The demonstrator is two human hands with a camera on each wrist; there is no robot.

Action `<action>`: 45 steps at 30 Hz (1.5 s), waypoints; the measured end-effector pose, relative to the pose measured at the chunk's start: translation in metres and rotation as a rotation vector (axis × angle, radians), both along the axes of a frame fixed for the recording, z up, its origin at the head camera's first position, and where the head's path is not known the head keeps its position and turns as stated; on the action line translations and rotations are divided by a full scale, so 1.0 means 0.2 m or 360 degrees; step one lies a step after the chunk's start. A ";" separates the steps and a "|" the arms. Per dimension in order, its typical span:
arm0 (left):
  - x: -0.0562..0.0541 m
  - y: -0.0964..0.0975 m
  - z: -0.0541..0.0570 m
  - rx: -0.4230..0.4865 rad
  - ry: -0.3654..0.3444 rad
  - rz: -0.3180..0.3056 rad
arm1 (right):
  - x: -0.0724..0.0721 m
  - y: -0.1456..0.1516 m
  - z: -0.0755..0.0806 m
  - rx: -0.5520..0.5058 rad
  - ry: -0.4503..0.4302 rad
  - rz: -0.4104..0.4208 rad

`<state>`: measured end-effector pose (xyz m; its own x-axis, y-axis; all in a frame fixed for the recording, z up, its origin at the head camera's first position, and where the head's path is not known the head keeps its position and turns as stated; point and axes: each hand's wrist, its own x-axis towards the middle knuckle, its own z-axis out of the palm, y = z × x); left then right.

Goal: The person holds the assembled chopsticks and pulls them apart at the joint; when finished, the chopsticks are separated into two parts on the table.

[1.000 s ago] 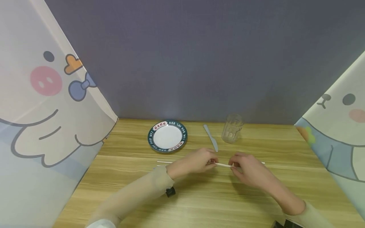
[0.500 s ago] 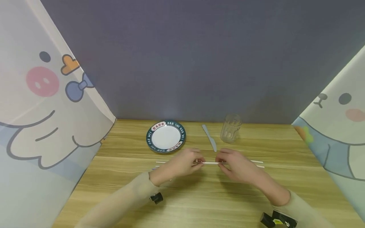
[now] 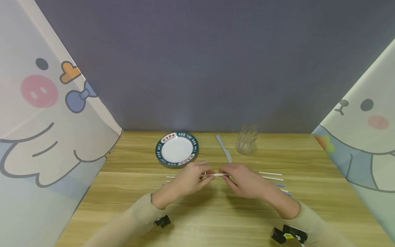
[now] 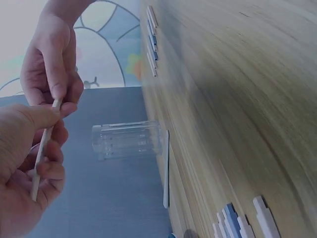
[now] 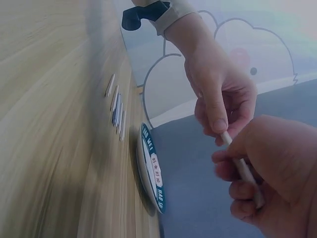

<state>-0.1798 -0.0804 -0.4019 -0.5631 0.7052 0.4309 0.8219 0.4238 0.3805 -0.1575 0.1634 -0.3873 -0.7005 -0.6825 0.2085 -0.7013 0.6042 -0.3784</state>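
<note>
A thin whitish stick [image 3: 218, 174] is held level above the table, its middle showing between my two hands. The fingers and thumb of my left hand [image 3: 190, 179] pinch it from the left. On the other side my right hand [image 3: 247, 181] grips it the same way, fingertips close to the left hand's. From the left wrist view, the stick [image 4: 42, 153] runs along under the curled left fingers. In the right wrist view, part of the stick [image 5: 243, 171] passes through the right hand's grip.
Behind the hands are a teal-rimmed plate [image 3: 177, 149], a grey table knife [image 3: 223, 147] and a clear glass [image 3: 247, 139]. White and blue sticks lie in two groups, right sticks [image 3: 271, 178] and left sticks [image 4: 233, 220]. A grey partition [image 3: 216, 68] stands at the back.
Both hands have drawn nearer each other and shifted left in view, leaving a shorter length of stick showing between them. More of the right-hand group of sticks has come into sight.
</note>
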 end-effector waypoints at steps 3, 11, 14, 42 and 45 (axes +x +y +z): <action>0.01 0.00 0.00 0.0024 0.0061 -0.0001 | 0.00 0.00 0.00 -0.0037 -0.0016 0.0011; 0.01 -0.01 0.00 0.0064 0.0094 -0.0047 | 0.00 0.01 0.00 -0.0060 0.0040 0.0070; 0.01 -0.01 0.01 0.0093 0.0080 -0.0061 | 0.00 0.01 0.00 -0.0058 0.0068 0.0085; 0.02 0.01 0.05 0.0049 0.0045 -0.0215 | 0.01 0.08 0.02 -0.0061 0.0111 0.0223; 0.02 0.01 0.06 0.0037 0.0077 -0.0207 | 0.01 0.08 0.02 -0.0051 0.0133 0.0217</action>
<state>-0.1756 -0.0785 -0.3903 -0.4459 0.7603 0.4723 0.8869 0.3043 0.3475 -0.1551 0.1796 -0.3827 -0.5809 -0.7623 0.2854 -0.8060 0.4897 -0.3326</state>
